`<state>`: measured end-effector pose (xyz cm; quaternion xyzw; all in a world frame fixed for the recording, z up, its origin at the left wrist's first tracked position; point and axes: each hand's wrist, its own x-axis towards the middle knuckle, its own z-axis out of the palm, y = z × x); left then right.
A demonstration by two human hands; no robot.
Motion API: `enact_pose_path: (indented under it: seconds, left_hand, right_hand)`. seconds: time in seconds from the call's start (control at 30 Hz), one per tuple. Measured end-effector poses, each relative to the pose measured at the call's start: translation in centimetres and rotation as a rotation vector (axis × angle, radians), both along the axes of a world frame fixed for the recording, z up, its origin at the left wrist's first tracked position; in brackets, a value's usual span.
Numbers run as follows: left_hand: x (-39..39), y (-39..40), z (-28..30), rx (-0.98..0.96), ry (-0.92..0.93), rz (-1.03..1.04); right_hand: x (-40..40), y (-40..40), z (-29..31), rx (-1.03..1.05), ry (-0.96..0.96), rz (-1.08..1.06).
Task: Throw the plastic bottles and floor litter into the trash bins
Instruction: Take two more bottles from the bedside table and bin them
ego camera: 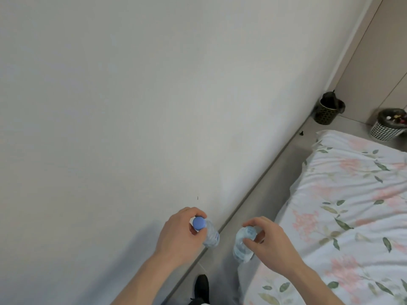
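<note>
Head view: left hand [179, 233] curled round neck of clear ribbed bottle [210, 235] with blue round cap. Right hand [267, 241] gripping second clear bottle [242, 244] from above. Both held over grey floor strip between wall and floral bedsheet [343, 208]. Far off: dark bin [326, 113], white perforated bin [386, 128], small dark litter [301, 133].

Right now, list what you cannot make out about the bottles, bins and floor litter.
Head view only:
- Right-hand bottle: its cap is hidden by the right hand.
- Left-hand bottle: its neck is covered by the left hand's fingers.
- Dark bin: inside too dark.
- White mesh bin: contents too small to name.
- Dark speck on floor: too small to identify.
</note>
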<state>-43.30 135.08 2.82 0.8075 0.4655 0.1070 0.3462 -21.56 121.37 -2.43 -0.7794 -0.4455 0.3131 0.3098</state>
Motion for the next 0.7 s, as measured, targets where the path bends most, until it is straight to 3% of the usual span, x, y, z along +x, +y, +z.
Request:
enact_pose_path:
  seconds: [0.37, 0.7]
  left_hand:
    - [10.0, 8.8, -1.4, 0.009, -0.024, -0.195]
    - [23.4, 13.8, -3.1, 0.081, 0.012, -0.355]
  right_hand:
    - [4.4, 4.7, 1.0, 0.091, 0.036, -0.305]
    - [16.3, 8.8, -0.2, 0.104, 0.059, -0.447]
